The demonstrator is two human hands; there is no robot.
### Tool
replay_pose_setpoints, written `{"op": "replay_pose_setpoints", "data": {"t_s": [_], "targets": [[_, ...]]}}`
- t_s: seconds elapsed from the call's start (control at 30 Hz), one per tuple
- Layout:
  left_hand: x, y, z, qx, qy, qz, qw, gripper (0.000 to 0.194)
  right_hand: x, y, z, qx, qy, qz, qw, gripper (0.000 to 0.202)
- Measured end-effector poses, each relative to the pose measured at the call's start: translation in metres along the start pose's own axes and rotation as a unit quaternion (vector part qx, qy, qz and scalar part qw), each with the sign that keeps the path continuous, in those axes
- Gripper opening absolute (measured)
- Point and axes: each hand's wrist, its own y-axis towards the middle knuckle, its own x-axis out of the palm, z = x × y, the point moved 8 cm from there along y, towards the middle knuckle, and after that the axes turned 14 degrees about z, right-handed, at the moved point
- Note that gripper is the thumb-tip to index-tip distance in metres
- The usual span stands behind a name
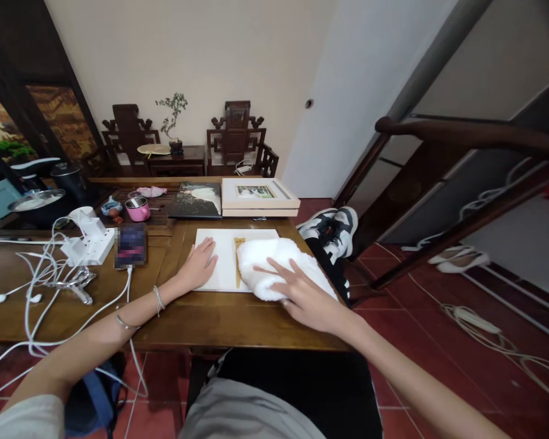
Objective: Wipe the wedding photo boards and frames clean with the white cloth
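Your left hand (199,268) lies flat on the white board (222,268), pressing nothing between its fingers. Your right hand (308,299) rests spread on the bunched white cloth (274,249); it looks unclenched, though you can't see what lies under the palm. The board sits on the table (201,329) in front of you, and the cloth covers its right part, running out towards the table's right edge. A slim gold piece (238,268) shows on the board, right against the cloth's left side. The likeliest trouble is there: a sideways push of the cloth could shove or snag it, and a drag to the right could carry cloth off the edge. If your left palm lifts, the board may well skid. Your left forearm also passes close to the white cables (135,360), so a careless sweep could tug the phone (130,245).
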Motion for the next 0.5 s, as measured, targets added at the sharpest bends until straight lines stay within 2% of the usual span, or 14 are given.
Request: {"op": "replay_pose_setpoints", "data": {"t_s": [0.17, 0.27, 0.37, 0.5], "targets": [[-0.001, 0.006, -0.004, 0.004, 0.003, -0.009, 1.0, 0.049, 0.01, 0.071, 0.049, 0.044, -0.03, 0.005, 0.999, 0.048], [-0.002, 0.008, -0.005, 0.0, 0.007, -0.009, 1.0, 0.05, 0.012, 0.102, 0.059, 0.083, -0.047, 0.017, 0.995, 0.051], [-0.002, 0.007, -0.004, -0.003, 0.004, -0.005, 1.0, 0.049, 0.016, 0.096, 0.035, 0.065, -0.053, 0.013, 0.996, 0.053], [-0.001, 0.006, -0.002, -0.004, -0.003, 0.0, 1.0, 0.048, 0.013, 0.043, -0.018, 0.004, -0.048, -0.007, 0.999, 0.052]]}}
